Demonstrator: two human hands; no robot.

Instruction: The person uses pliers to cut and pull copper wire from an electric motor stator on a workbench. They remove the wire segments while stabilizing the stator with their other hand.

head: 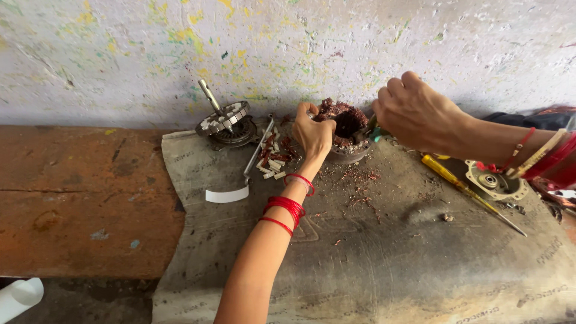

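Grey cloth [372, 264] covers the table [78, 198]; left hand [313, 133] grips the wound stator [345, 129], right hand [414, 111] closed on a green-handled tool [373, 131].

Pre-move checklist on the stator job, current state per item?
1. Left hand steadying the stator: ok, fingers on its rim.
2. Right hand grip on the green-handled tool: ok, fist closed; tool tip hidden.
3. Stator seated flat on the grey mat: cannot tell, base hidden by the hands.
4. Yellow screwdriver within reach: ok, lying on the mat under the right forearm.
5. Work area free of debris: not ok, copper scraps and white slips scattered nearby.
6. Rotor out of the way: ok, parked by the wall.
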